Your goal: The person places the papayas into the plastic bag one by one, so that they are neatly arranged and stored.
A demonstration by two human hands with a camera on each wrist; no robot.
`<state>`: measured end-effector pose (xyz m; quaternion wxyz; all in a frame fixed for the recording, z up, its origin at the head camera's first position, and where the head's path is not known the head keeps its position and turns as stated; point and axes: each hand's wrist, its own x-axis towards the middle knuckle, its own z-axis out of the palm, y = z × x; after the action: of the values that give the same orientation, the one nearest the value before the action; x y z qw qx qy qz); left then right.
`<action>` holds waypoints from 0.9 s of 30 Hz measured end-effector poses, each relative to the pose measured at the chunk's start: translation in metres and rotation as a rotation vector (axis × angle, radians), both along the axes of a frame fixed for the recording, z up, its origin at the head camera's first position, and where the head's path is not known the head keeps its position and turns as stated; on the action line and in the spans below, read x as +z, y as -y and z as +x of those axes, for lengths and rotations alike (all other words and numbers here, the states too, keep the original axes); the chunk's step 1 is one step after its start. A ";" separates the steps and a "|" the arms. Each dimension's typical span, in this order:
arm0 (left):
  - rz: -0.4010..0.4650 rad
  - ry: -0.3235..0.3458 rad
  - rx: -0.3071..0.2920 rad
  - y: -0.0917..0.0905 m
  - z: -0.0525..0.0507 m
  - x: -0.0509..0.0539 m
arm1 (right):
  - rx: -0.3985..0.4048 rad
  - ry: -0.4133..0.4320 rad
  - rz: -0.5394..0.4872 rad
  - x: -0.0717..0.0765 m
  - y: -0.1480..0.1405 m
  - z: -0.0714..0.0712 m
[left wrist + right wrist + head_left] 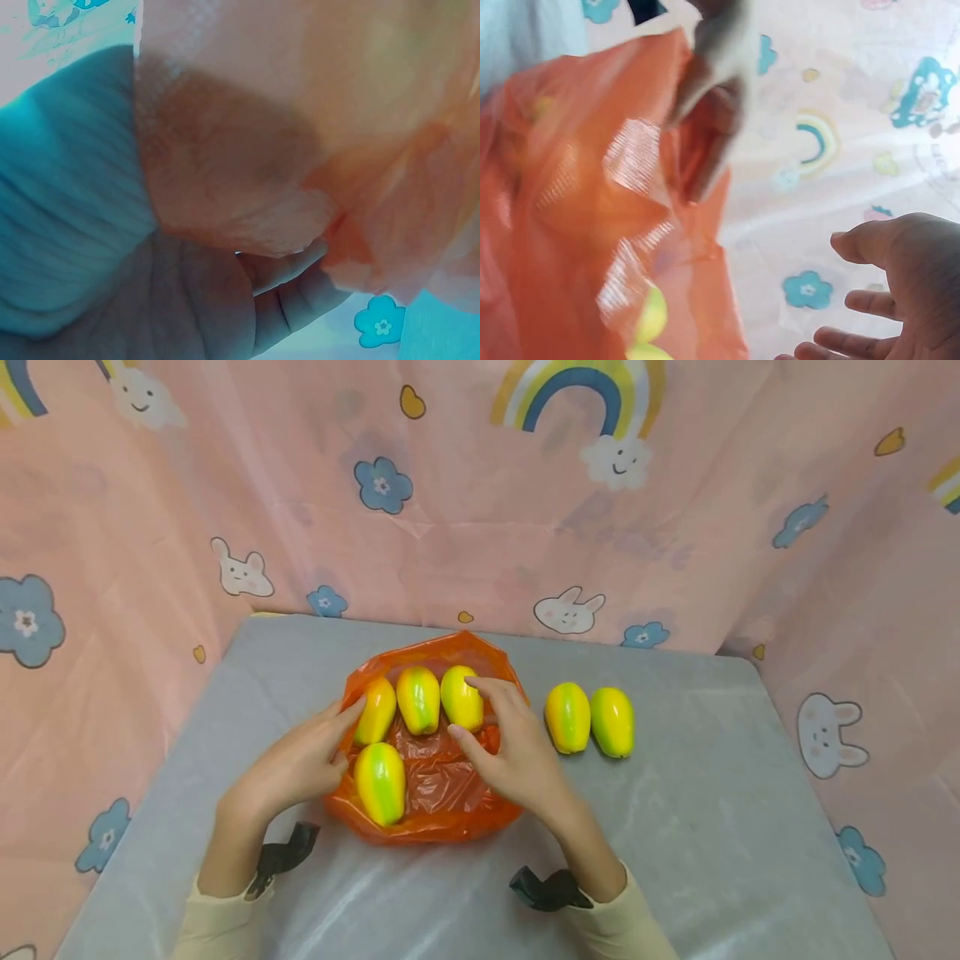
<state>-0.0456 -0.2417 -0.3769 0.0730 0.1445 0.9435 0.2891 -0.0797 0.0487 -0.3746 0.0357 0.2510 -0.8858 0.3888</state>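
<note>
Four yellow-green fruits, such as the lower-left fruit (380,783), lie in an opened orange plastic bag (453,789). At the bag's left rim is the left hand (296,764), its index fingertip against the upper-left fruit (377,710). The right hand (521,756) reaches over the right rim, thumb and a finger spread across the upper-right fruit (461,697). In the left wrist view, orange plastic (232,165) covers part of the left hand (202,300). The right wrist view shows the right hand (900,292) with spread fingers beside the orange bag (577,202).
Two more fruits stand side by side right of the bag, the nearer one (567,718) and the outer one (612,722). The grey table (712,827) meets a pink patterned curtain (465,543) behind and at both sides. Dark straps cross both wrists.
</note>
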 end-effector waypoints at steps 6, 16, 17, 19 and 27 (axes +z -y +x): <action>-0.015 0.011 0.014 -0.001 0.000 -0.001 | -0.032 -0.049 -0.049 0.006 -0.023 -0.003; -0.034 0.030 0.031 0.000 -0.002 0.001 | -0.124 -0.076 -0.078 0.001 -0.062 -0.011; -0.035 0.026 0.030 0.000 -0.002 0.001 | -0.138 -0.079 -0.079 0.000 -0.066 -0.011; -0.032 0.015 0.026 -0.001 -0.003 0.001 | -0.162 -0.089 -0.089 -0.003 -0.074 -0.012; -0.042 0.006 0.018 0.001 0.000 0.001 | -0.211 -0.093 -0.112 -0.010 -0.099 -0.024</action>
<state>-0.0460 -0.2427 -0.3758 0.0760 0.1335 0.9504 0.2704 -0.1035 0.1476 -0.3846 0.1313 0.1716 -0.8817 0.4195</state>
